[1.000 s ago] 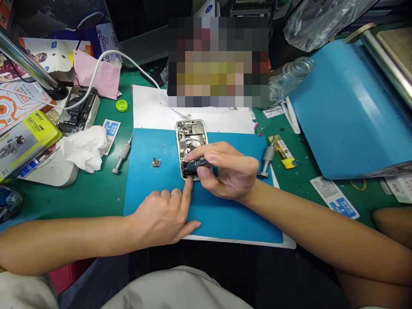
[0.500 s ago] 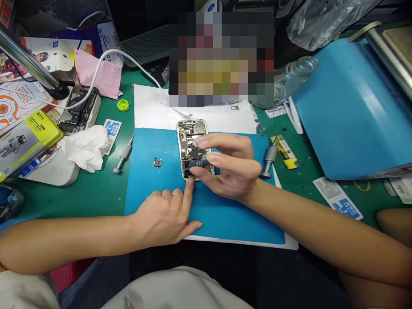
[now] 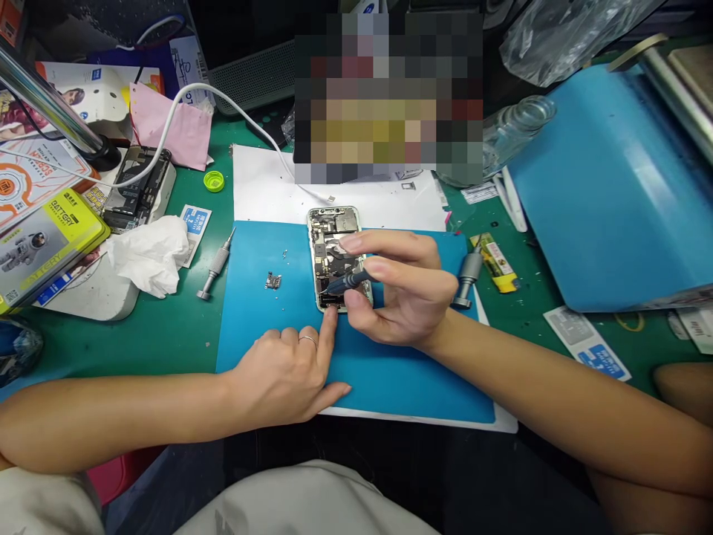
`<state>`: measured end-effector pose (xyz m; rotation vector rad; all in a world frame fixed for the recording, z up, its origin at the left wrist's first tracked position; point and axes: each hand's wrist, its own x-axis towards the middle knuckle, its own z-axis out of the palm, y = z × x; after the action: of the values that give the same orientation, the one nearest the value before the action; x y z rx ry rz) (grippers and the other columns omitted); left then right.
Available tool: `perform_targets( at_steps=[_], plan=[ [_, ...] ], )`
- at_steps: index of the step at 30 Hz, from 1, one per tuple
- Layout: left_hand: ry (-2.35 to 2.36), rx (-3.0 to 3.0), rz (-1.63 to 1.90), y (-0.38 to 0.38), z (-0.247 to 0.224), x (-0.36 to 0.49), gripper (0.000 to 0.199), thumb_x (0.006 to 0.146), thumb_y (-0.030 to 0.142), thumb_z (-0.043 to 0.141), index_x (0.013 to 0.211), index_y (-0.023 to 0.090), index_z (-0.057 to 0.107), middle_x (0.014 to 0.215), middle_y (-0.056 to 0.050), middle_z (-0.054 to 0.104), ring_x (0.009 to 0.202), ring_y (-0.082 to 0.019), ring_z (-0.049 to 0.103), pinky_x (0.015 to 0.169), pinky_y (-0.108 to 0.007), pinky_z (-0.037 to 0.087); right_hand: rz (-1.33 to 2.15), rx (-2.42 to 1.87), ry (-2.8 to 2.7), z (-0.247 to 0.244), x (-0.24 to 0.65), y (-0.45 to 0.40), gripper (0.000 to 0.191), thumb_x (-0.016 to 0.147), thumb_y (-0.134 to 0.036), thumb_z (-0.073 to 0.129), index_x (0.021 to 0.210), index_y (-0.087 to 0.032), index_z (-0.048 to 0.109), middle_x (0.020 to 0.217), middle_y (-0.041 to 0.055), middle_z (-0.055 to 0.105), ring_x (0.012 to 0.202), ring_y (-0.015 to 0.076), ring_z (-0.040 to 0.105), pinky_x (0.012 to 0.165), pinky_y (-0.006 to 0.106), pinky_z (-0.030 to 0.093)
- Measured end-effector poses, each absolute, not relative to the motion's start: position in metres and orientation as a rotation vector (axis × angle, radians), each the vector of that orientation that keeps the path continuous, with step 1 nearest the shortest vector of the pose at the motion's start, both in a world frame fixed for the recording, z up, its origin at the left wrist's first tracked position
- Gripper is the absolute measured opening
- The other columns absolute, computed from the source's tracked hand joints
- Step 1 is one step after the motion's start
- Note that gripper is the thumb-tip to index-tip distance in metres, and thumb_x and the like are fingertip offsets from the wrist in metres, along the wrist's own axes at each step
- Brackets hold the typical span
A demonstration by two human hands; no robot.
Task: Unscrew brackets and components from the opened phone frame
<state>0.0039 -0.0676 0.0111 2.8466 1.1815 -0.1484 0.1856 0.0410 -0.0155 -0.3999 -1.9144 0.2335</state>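
Note:
An opened smartphone point(image 3: 334, 234) lies on the blue mat point(image 3: 267, 334) with its inner boards and battery bared. My left hand point(image 3: 287, 371) rests on the mat, its index fingertip against the phone's bottom edge and its thumb stretched out; the other fingers curl under. Between the thumb and fingers of my right hand point(image 3: 406, 290) is a dark screwdriver point(image 3: 352, 281), tilted, its tip over the lower left of the phone. Part of the phone's right side is hidden by that hand. Left of the phone sit a small metal part point(image 3: 272, 280) and several tiny pieces.
Grey screwdrivers lie left point(image 3: 216, 265) and right point(image 3: 469, 275) of the mat. A white cable point(image 3: 228, 104) ends above the phone. Tissue point(image 3: 153, 256), a second opened phone point(image 3: 137, 189) and boxes crowd the left; a glass jar point(image 3: 515, 130) and large blue sheet point(image 3: 613, 200) stand right.
The screwdriver has swung a little in my right hand, so that more of its handle shows. My left hand keeps its place at the phone's edge.

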Motion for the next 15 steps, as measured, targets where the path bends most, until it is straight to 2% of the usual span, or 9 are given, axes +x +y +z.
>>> perform_targets(
  at_steps=[2, 5, 9, 11, 15],
  plan=[
    [1.18, 2.848, -0.142, -0.0679, 0.0106, 0.0038, 0.081, 0.103, 0.059, 0.031, 0.152, -0.006, 0.035, 0.083, -0.011, 0.063, 0.062, -0.023, 0.062, 0.047, -0.033, 0.044, 0.239, -0.381, -1.92, -0.0163, 0.1863, 0.0417, 0.054, 0.084, -0.018, 0.068, 0.133, -0.029, 0.05, 0.116, 0.009, 0.067, 0.102, 0.0259, 0.07, 0.078, 0.047, 0.067],
    [1.175, 2.857, -0.131, -0.0682, 0.01, 0.0039, 0.081, 0.103, 0.059, 0.031, 0.151, -0.006, 0.037, 0.082, -0.01, 0.063, 0.062, -0.022, 0.062, 0.047, -0.033, 0.043, 0.234, -0.402, -1.931, -0.0184, 0.1877, 0.0421, 0.063, 0.079, -0.019, 0.076, 0.133, -0.033, 0.048, 0.118, 0.0066, 0.066, 0.104, 0.0257, 0.07, 0.086, 0.05, 0.066],
    [1.179, 2.87, -0.104, -0.0683, 0.0094, 0.004, 0.082, 0.102, 0.059, 0.032, 0.151, -0.007, 0.036, 0.081, -0.01, 0.062, 0.06, -0.022, 0.061, 0.046, -0.033, 0.042, 0.224, -0.444, -1.934, -0.0198, 0.1889, 0.0407, 0.056, 0.084, -0.017, 0.064, 0.135, -0.035, 0.047, 0.122, 0.0053, 0.064, 0.108, 0.0247, 0.069, 0.097, 0.056, 0.061],
    [1.183, 2.866, -0.103, -0.0683, 0.0091, 0.0039, 0.082, 0.102, 0.059, 0.032, 0.151, -0.007, 0.035, 0.081, -0.01, 0.062, 0.06, -0.022, 0.06, 0.046, -0.033, 0.042, 0.232, -0.416, -1.938, -0.0189, 0.1886, 0.0407, 0.052, 0.086, -0.017, 0.06, 0.135, -0.031, 0.048, 0.122, 0.0074, 0.064, 0.109, 0.0251, 0.069, 0.097, 0.055, 0.061],
    [1.176, 2.857, -0.119, -0.0683, 0.0089, 0.0042, 0.081, 0.103, 0.059, 0.031, 0.151, -0.006, 0.035, 0.082, -0.01, 0.062, 0.061, -0.023, 0.061, 0.046, -0.034, 0.043, 0.234, -0.363, -1.947, -0.0156, 0.187, 0.0429, 0.055, 0.084, -0.021, 0.071, 0.133, -0.031, 0.049, 0.119, 0.0067, 0.067, 0.105, 0.0246, 0.07, 0.092, 0.052, 0.063]
  ],
)
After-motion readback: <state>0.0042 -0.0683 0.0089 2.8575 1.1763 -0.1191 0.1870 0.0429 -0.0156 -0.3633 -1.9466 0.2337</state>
